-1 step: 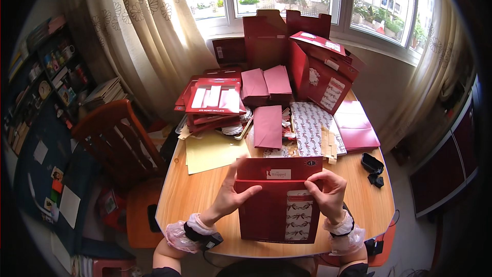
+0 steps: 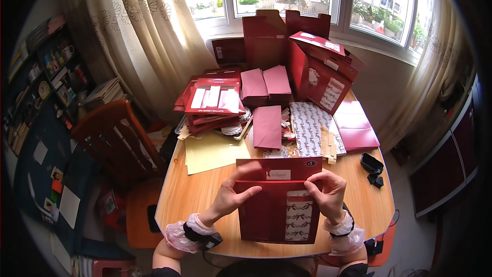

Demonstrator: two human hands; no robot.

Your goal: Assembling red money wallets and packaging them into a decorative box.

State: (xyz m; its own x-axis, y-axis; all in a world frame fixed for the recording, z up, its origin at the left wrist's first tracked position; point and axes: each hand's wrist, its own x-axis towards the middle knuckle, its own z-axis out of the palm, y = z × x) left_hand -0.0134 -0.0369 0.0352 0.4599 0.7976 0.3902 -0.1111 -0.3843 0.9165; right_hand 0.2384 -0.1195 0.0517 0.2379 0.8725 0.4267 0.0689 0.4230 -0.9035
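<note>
A dark red cardboard box [image 2: 264, 210] stands upright at the table's front edge. Its top flap [image 2: 302, 165] is raised behind the opening and carries a small white label. In the front, a tall panel [image 2: 299, 215] shows a bow pattern on white. My left hand [image 2: 230, 192] holds the upper left edge, thumb across the front, a blurred finger over the flap. On the upper right edge, my right hand [image 2: 328, 190] pinches the rim with thumb and fingertips. Both wrists wear clear plastic cuffs with black straps.
Behind the box lie pink envelopes [image 2: 267, 127], bow-patterned paper [image 2: 312, 125] and yellow sheets [image 2: 215, 151]. Red packages [image 2: 215, 97] are stacked at left; a larger red box [image 2: 328, 77] leans at the back. A black case [image 2: 372, 164] sits at right.
A finger of my left hand has swung inward from the box's left edge over the raised flap. My right hand stays in place.
</note>
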